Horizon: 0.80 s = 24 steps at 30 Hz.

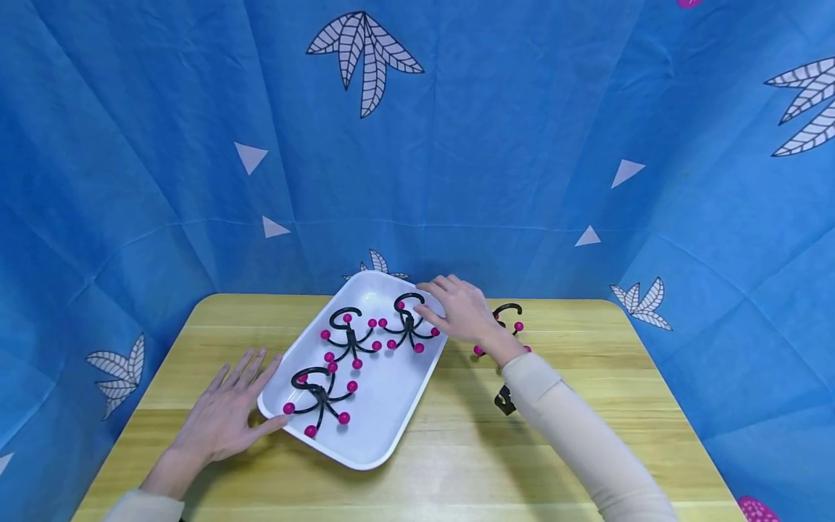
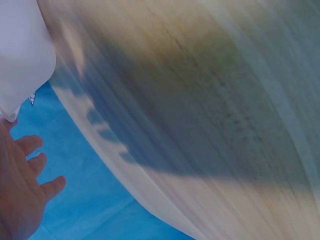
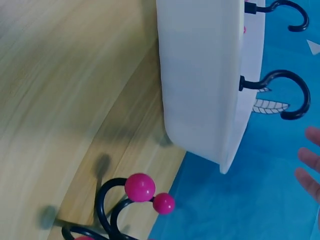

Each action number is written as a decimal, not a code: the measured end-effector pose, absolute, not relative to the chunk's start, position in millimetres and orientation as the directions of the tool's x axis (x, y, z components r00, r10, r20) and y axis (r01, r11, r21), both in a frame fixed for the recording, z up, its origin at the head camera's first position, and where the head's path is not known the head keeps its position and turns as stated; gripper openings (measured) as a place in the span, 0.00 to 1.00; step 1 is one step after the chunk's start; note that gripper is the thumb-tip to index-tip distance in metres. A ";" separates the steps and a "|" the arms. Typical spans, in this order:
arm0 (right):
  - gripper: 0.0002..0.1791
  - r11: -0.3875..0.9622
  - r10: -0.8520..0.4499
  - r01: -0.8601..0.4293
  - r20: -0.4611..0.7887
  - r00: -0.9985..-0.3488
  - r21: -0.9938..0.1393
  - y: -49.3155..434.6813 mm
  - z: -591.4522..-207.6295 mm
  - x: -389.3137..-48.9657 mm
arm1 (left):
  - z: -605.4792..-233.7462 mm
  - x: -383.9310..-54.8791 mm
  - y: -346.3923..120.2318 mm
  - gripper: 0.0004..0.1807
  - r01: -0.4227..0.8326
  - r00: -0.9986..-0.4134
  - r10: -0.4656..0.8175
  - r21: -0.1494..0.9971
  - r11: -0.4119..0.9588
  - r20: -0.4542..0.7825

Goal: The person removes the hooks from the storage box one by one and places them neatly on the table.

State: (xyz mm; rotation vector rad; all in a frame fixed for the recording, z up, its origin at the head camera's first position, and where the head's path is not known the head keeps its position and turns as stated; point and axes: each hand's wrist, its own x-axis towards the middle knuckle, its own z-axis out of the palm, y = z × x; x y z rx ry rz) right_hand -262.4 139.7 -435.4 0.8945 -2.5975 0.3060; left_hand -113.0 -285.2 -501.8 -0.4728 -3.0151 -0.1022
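Note:
A white tray (image 1: pixel 385 428) stands at a slant on the table. In it are three black hooks with spreading arms tipped with pink balls: a near one (image 1: pixel 320 394), a middle one (image 1: pixel 351 336) and a far one (image 1: pixel 409 324). My left hand (image 1: pixel 225 409) is at the tray's left rim, fingers spread and straight, the thumb at the rim. My right hand (image 1: pixel 462 308) is above the tray's far right edge beside the far hook, holding nothing. In the right wrist view its fingers (image 3: pixel 311 160) are apart from the hook ends.
Another pink-tipped black hook (image 3: pixel 105 200) stands on the table right of the tray, partly behind my right wrist. Close by lies a small black piece (image 1: pixel 504 400), half hidden by the sleeve. A blue patterned curtain (image 1: pixel 457 145) hangs around the wooden table (image 1: pixel 457 464).

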 end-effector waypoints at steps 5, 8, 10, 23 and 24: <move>0.24 0.780 -0.549 -0.621 0.400 -0.734 -0.070 133.3 -439.9 -266.0 | -501.6 -112.4 -285.1 0.57 0.304 -0.950 0.298 0.055 0.951 0.092; 0.25 0.786 -0.547 -0.614 0.380 -0.746 -0.075 130.3 -440.9 -267.7 | -502.0 -112.4 -285.2 0.57 0.304 -0.950 0.298 0.053 0.951 0.096; 0.25 0.787 -0.548 -0.612 0.369 -0.751 -0.077 128.8 -441.5 -269.1 | -502.1 -112.4 -285.1 0.57 0.304 -0.949 0.299 0.050 0.951 0.097; 0.24 0.806 -0.524 -0.585 0.352 -0.775 -0.089 121.4 -454.1 -281.3 | -502.8 -112.5 -285.0 0.57 0.304 -0.950 0.298 0.059 0.951 0.099; 0.24 0.805 -0.525 -0.587 0.353 -0.774 -0.089 120.8 -454.5 -281.5 | -502.9 -112.2 -285.0 0.57 0.304 -0.949 0.298 0.058 0.951 0.099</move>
